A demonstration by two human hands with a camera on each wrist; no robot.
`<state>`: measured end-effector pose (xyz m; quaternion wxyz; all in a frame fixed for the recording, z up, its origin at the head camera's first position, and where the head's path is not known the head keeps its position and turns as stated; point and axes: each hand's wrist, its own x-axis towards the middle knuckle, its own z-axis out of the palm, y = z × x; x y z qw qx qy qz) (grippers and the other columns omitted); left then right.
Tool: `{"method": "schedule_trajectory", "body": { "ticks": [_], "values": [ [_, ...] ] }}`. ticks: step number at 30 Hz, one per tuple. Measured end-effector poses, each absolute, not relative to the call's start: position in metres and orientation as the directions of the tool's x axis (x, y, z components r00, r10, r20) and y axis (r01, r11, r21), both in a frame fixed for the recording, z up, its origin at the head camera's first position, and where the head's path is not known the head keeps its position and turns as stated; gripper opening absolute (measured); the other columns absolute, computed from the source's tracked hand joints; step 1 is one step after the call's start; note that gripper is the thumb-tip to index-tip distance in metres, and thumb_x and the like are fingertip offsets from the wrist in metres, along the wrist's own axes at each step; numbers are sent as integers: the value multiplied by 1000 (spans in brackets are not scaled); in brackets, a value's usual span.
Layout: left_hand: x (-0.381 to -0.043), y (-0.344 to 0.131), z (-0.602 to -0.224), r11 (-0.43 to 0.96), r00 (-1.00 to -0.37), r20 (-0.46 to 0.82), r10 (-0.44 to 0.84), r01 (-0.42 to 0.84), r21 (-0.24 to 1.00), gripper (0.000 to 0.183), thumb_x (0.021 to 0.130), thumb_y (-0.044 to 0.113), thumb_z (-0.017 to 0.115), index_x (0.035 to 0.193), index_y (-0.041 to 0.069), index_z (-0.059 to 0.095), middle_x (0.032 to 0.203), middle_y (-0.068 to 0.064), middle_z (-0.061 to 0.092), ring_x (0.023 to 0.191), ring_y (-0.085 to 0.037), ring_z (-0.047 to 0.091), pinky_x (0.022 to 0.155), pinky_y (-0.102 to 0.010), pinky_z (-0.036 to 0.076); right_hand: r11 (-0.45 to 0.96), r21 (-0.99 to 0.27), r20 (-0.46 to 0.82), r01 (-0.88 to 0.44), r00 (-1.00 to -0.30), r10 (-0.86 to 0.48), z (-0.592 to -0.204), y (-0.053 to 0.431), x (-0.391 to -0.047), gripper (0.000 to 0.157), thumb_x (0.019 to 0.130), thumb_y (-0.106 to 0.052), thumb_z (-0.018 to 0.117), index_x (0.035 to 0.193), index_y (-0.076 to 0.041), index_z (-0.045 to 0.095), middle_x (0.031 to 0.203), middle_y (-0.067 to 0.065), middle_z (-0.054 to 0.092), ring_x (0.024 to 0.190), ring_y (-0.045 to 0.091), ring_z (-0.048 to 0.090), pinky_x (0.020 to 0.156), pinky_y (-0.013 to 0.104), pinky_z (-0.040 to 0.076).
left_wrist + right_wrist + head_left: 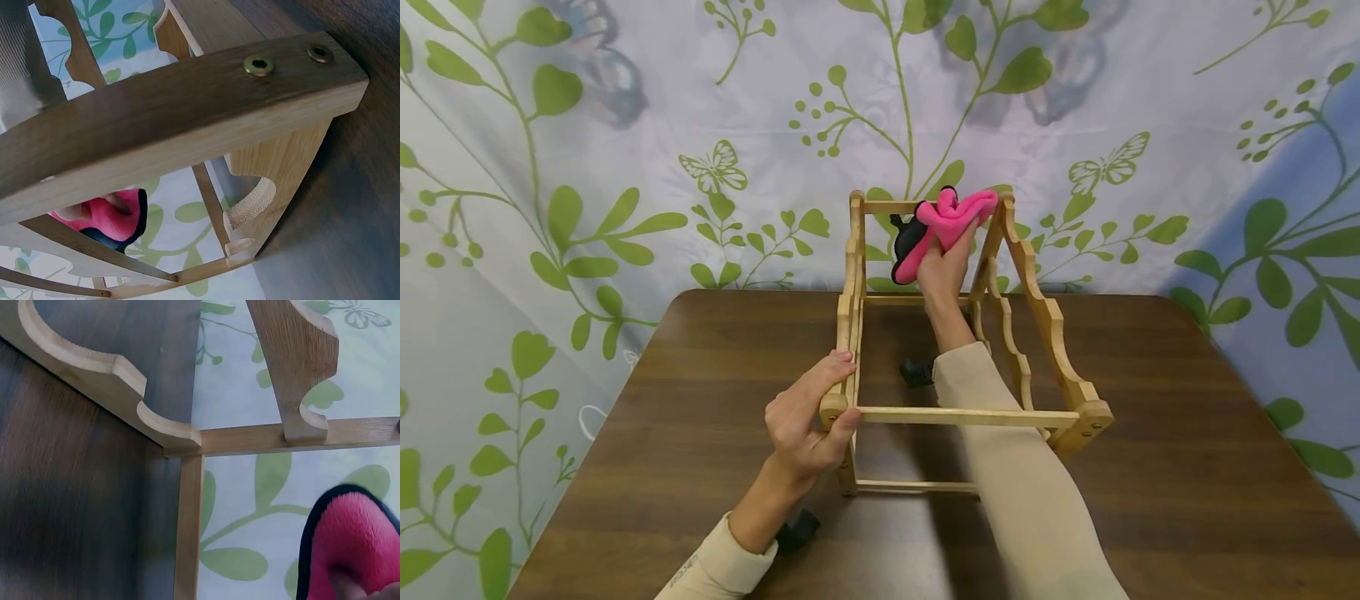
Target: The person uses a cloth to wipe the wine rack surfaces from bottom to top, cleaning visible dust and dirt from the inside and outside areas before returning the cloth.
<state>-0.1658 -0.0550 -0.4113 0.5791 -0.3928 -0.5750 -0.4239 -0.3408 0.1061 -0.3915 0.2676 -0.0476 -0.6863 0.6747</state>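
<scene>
The wooden rack [955, 416] stands on the brown counter [1187, 467], its rear near the far edge, where a leaf-patterned curtain [820, 50] hangs close behind. Counter surface runs out to the left and right of the rack as far as the side edges. The rack's frame has open sides between its rails; two scalloped slats and a scalloped outer edge line its right side. The left wrist view shows two bolts set in one of its bars.

The pink cloth [958, 215], edged in black, is at the upper rear of the rack, beside the top of the far right upright. Whether it touches the wood there cannot be told.

The right arm, in a beige sleeve [1037, 492], enters through the near opening, below the upper front rail, and reaches forward and up inside the frame. The right hand [946, 271] has a narrow grip, fingers closed on the bunched cloth; the right wrist view shows a fingertip pressed into the pink pile.

The left hand [808, 412] grips the rack's near left corner, fingers over the side bar and thumb against the front. A dark object [916, 372] shows beside the right cuff; its nature is unclear.
</scene>
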Motion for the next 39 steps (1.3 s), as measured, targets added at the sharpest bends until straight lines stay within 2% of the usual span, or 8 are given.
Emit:
{"method": "schedule_trajectory", "body": {
  "ticks": [8,15,20,22,28,32,37,39],
  "values": [
    [-166,-58,-410,332,-13,999,-42,943,26,45,97,30,61,89,-14,67,86,-23,70,80,-34,71,81,-36,57,76,-940,340,-331,-906,252,-388,91,-336,69,104,-12,46,160,-26,8,155,-1,36,134,9,40,107,26,36],
    [-165,-60,-411,356,-20,1000,-14,934,24,46,99,31,59,90,-14,66,87,-24,70,80,-34,71,80,-36,57,-10,-934,357,-357,-934,-3,-381,76,-334,56,103,-5,44,156,-13,26,152,10,38,135,19,38,107,34,36],
    [-165,-59,-412,350,-22,1000,1,937,20,46,99,30,58,91,-14,66,89,-23,70,82,-35,71,81,-37,57,-34,-942,335,-334,-932,-140,-376,74,-333,62,99,3,41,156,-16,28,151,8,38,131,16,39,103,31,37],
    [-166,-58,-413,347,-20,1000,7,938,16,45,99,30,58,92,-14,66,89,-23,70,82,-35,71,82,-37,57,-53,-955,296,-291,-942,-159,-374,75,-331,63,99,0,41,157,-21,26,149,6,39,127,16,41,100,31,39],
    [-166,-58,-414,352,-17,1000,17,936,10,46,99,30,57,92,-14,66,89,-23,70,82,-35,72,82,-38,56,-129,-984,151,-124,-963,-225,-372,81,-327,56,101,-22,47,154,-26,31,138,9,46,116,24,50,91,45,47],
    [-166,-58,-414,349,-21,1000,16,937,14,46,99,30,57,92,-15,66,89,-24,70,82,-35,71,82,-38,56,-148,-986,113,-76,-958,-265,-374,82,-323,58,101,-29,49,155,-27,29,147,2,39,128,19,42,98,51,44],
    [-166,-58,-414,351,-31,999,8,936,26,47,99,31,57,92,-15,66,88,-24,70,81,-36,71,81,-38,57,-158,-986,97,-54,-955,-279,-378,85,-312,55,101,-31,49,152,-19,33,146,6,41,129,22,41,100,52,42],
    [-166,-58,-414,344,-39,999,2,938,35,48,100,31,57,92,-15,66,87,-24,70,80,-36,71,81,-38,57,-156,-983,137,-94,-946,-292,-380,87,-307,56,101,-30,48,153,-16,32,147,7,40,131,21,39,103,49,39]
  ]
}}
